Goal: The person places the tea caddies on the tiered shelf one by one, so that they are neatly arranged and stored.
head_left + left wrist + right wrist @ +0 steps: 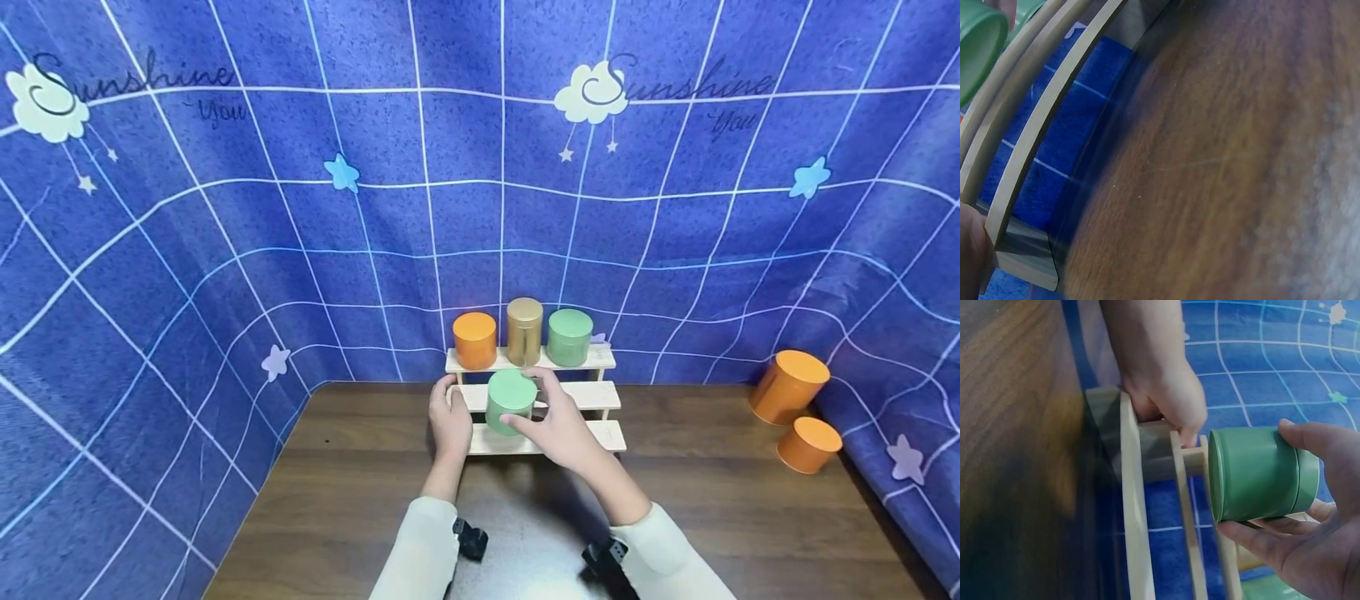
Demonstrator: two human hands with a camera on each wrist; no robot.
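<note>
My right hand (562,423) grips a green lidded canister (512,408), thumb on one side and fingers on the other. The canister is held over the lower steps of a three-tier wooden display stand (600,435). In the right wrist view, the green canister (1260,475) shows its whole side above the stand's boards (1135,525). At the stand's left end, my left hand (452,421) grips the side; some of its fingers are hidden behind the boards. On the top step stand an orange canister (475,342), a taller gold canister (524,333) and another green canister (569,340).
Two orange canisters, a taller one (790,387) and a shorter one (810,446), stand at the right of the brown wooden table (697,500). A blue grid-patterned cloth (465,217) hangs behind and along both sides.
</note>
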